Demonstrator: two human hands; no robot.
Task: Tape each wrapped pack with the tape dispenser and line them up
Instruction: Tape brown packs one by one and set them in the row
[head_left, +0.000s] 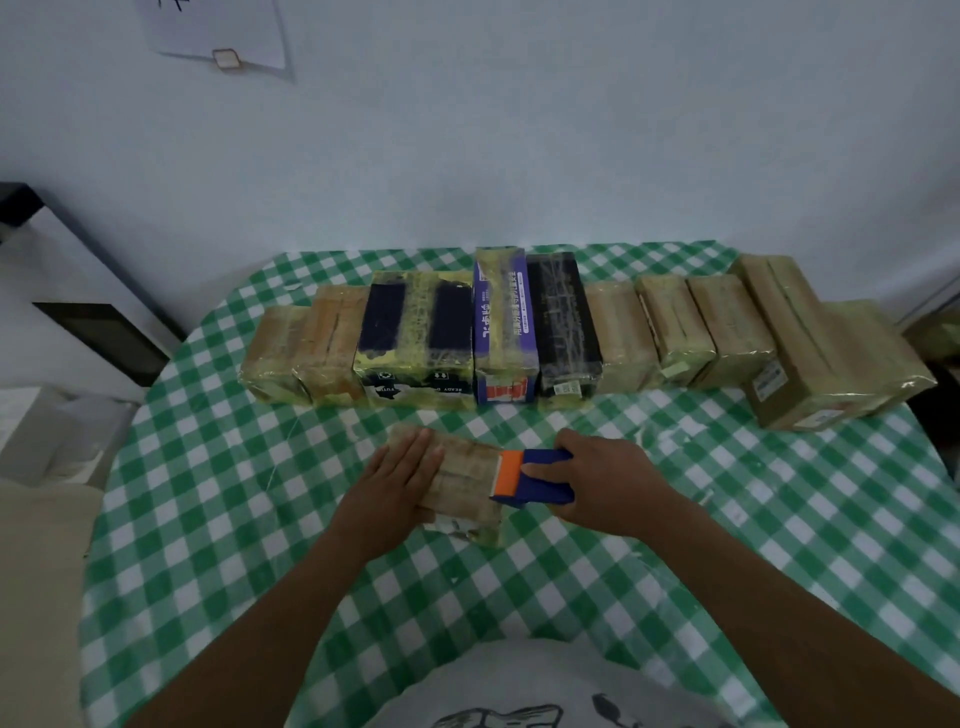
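A tan wrapped pack (467, 480) lies on the green checked tablecloth (727, 519) in front of me. My left hand (395, 483) rests flat on its left half with straight fingers. My right hand (605, 483) grips a blue tape dispenser (543, 475) whose orange front end (509, 473) touches the pack's right edge. Behind, several taped packs stand side by side in a row (519, 332) across the table.
The row runs from a tan pack (272, 358) at the left to a large brown box (826, 348) at the right edge. A white wall rises behind the table. Dark furniture (93, 322) and a pale box (47, 431) stand at the left.
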